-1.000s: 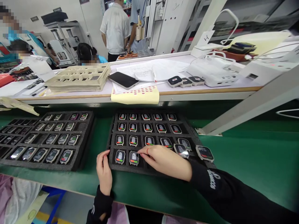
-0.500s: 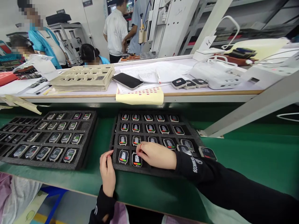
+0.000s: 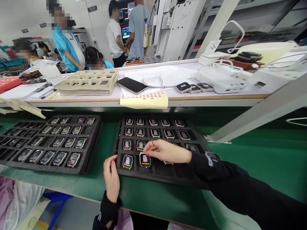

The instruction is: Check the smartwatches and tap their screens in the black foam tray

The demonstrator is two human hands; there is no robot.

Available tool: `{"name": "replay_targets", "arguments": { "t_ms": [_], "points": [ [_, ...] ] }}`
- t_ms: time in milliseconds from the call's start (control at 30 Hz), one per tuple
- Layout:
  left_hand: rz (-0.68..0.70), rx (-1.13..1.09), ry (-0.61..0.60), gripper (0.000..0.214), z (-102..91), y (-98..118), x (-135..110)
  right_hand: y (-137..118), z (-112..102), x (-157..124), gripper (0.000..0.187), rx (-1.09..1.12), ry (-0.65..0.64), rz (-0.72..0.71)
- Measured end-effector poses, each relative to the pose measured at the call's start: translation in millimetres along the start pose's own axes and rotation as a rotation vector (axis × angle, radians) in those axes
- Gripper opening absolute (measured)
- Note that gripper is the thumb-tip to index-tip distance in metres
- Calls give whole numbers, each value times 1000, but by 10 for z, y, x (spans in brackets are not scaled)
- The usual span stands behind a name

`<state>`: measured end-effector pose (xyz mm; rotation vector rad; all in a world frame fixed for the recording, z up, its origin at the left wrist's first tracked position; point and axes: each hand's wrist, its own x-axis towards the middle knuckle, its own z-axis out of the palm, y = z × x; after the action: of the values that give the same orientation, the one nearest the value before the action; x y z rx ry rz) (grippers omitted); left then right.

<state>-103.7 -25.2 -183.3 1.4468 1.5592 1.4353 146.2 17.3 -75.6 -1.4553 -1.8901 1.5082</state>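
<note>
A black foam tray [image 3: 189, 180] lies on the green belt in front of me, with several small watch bodies with lit screens in its pockets. My right hand [image 3: 168, 151] reaches over its front rows and pinches one watch body [image 3: 145, 159] at its top edge, tilting it up out of the second pocket of the front row. Beside it, another watch body [image 3: 127, 161] sits in the first pocket. My left hand [image 3: 111, 177] grips the tray's front left corner, thumb on the rim. Both sleeves are black.
A second black foam tray [image 3: 88, 163] of watch bodies lies to the left on the green belt [image 3: 251, 159]. Behind is a white shelf with beige trays [image 3: 88, 83], a phone [image 3: 131, 85], papers, a yellow sticker sheet [image 3: 144, 99] and a white device [image 3: 222, 80]. Several people stand beyond.
My right hand has slid left along the front row and closed on a watch body, which now tilts up. The left hand has stayed at the tray's corner.
</note>
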Motion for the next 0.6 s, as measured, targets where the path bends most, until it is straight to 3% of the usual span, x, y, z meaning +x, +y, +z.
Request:
{"name": "replay_targets", "arguments": {
  "t_ms": [167,367,600],
  "points": [
    [3,12,3,29,2,10,8,-59,-34,-75,20,5,59,-9],
    [6,12,11,29,-4,17,6,-6,133,-61,13,-86,95,-54],
    [3,18,12,28,-3,10,3,27,265,-40,17,-120,81,-5]
  ]
}}
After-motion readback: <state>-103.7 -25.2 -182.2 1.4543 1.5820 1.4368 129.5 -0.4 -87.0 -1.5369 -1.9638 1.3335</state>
